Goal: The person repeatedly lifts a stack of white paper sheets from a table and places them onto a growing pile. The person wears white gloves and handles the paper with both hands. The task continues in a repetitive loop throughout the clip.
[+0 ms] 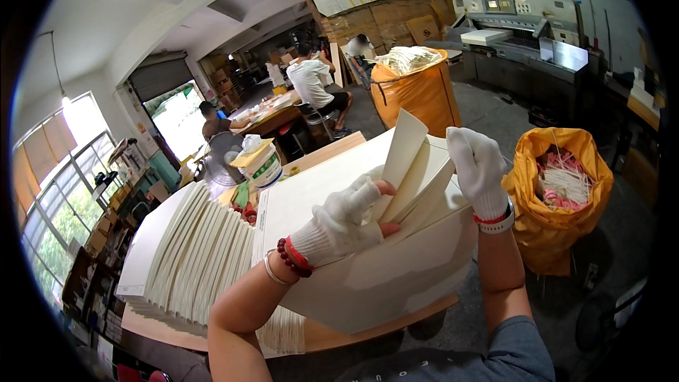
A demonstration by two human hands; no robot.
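Note:
My left hand (343, 219), in a white glove with bare fingertips, is closed on the edges of several cream paper sheets (404, 152). The sheets bend up and fan apart between its fingers. My right hand (479, 173), gloved too, is curled closed at the right-hand edge of the same sheets; its fingertips are hidden. Beneath both hands lies a large pile of white paper (318, 177), its near side hanging low toward me. To the left of it, overlapping stacks of folded-looking paper (198, 247) lean in a stepped row.
A wooden board (396, 329) lies under the paper. Beyond the pile stands a white bucket (263, 168). Two orange sacks, one behind (417, 95) and one at right (559, 240), hold paper scraps. A cutting machine (523, 42) stands far right. People sit at a table (272, 119) farther back.

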